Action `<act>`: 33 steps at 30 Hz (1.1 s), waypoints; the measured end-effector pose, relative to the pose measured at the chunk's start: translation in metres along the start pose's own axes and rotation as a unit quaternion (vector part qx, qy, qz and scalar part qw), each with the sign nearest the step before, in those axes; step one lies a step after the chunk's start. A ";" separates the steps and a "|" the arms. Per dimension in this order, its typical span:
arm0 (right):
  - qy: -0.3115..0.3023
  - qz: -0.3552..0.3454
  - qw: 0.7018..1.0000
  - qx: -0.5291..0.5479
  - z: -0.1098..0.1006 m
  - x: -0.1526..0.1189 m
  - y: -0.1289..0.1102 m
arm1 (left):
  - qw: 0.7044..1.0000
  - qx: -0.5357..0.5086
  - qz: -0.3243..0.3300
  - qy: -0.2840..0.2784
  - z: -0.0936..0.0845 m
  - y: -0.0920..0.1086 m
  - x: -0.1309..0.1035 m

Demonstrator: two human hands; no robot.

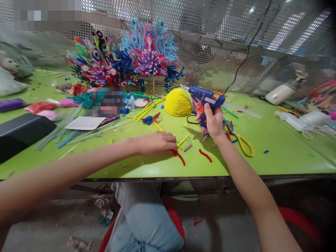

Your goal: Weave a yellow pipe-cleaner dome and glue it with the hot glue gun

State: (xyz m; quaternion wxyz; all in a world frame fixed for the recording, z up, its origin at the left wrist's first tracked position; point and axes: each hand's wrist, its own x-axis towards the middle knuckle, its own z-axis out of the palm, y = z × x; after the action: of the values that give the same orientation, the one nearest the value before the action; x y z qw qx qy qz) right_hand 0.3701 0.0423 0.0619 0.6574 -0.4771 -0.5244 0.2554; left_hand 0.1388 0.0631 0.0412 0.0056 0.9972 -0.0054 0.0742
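Note:
My right hand (214,123) is wrapped round the handle of a blue hot glue gun (201,93), held above the table beside a yellow dome (178,102). Low over the tabletop, my left hand (162,142) has its fingers closed on a red pipe cleaner (181,158); the fingertips are partly hidden. Another short red pipe cleaner (205,155) lies apart to its right. Yellow pipe cleaner pieces (183,140) and a small brown strip (188,148) lie just past my left fingers. Yellow-handled cutters (246,145) rest right of my right wrist.
Colourful pipe cleaner flower pieces (149,59) stand at the back against a perforated metal wall. Clear sticks, a white card (84,123) and a dark box (25,134) occupy the left side. A white bottle (283,91) lies at back right. A black cord (237,70) hangs behind the glue gun.

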 end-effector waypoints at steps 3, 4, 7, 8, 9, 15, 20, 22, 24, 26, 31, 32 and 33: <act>-0.005 -0.005 1.000 -0.010 0.000 -0.001 0.000 | 0.999 0.033 0.000 -0.002 0.006 -0.001 0.002; -0.007 -0.006 1.000 -0.013 0.000 -0.001 0.000 | 0.999 0.050 0.005 0.000 0.007 -0.001 0.002; -0.018 -0.011 0.999 -0.024 -0.001 -0.001 0.000 | 0.994 0.102 0.024 0.010 0.011 0.000 0.006; -0.024 -0.013 0.999 -0.028 -0.001 -0.001 0.000 | 0.993 0.115 0.027 0.014 0.012 0.001 0.007; -0.031 -0.016 0.999 -0.032 -0.002 -0.001 0.001 | 0.992 0.122 0.026 0.016 0.012 0.003 0.009; -0.046 -0.034 0.997 -0.043 -0.003 0.001 0.004 | 0.995 0.053 -0.063 0.059 -0.003 0.022 0.034; -0.037 -0.026 0.998 -0.051 -0.002 0.001 0.007 | 0.989 -0.050 -0.142 -0.014 0.007 0.041 0.070; -0.038 -0.022 0.997 -0.056 -0.003 0.001 0.008 | 0.983 -0.093 -0.157 -0.013 0.020 0.049 0.079; -0.043 -0.025 0.997 -0.060 -0.004 0.002 0.009 | 0.982 -0.110 -0.156 0.003 0.031 0.057 0.083; -0.052 -0.030 0.996 -0.066 -0.005 0.002 0.008 | 0.982 -0.112 -0.149 0.010 0.037 0.064 0.085; -0.057 -0.026 0.995 -0.081 -0.006 0.002 0.006 | 0.987 -0.142 -0.077 0.012 0.038 0.076 0.091; -0.055 -0.023 0.995 -0.083 -0.006 0.002 0.005 | 0.987 -0.152 -0.051 0.015 0.037 0.079 0.092; -0.054 -0.019 0.995 -0.085 -0.005 0.002 0.005 | 0.986 -0.162 -0.023 0.018 0.036 0.082 0.092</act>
State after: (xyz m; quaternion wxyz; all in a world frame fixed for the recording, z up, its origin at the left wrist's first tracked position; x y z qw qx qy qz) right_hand 0.3767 0.0442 0.0579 0.5903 -0.5066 -0.5877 0.2225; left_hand 0.2345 -0.0203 0.0204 0.1692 0.9815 0.0059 0.0898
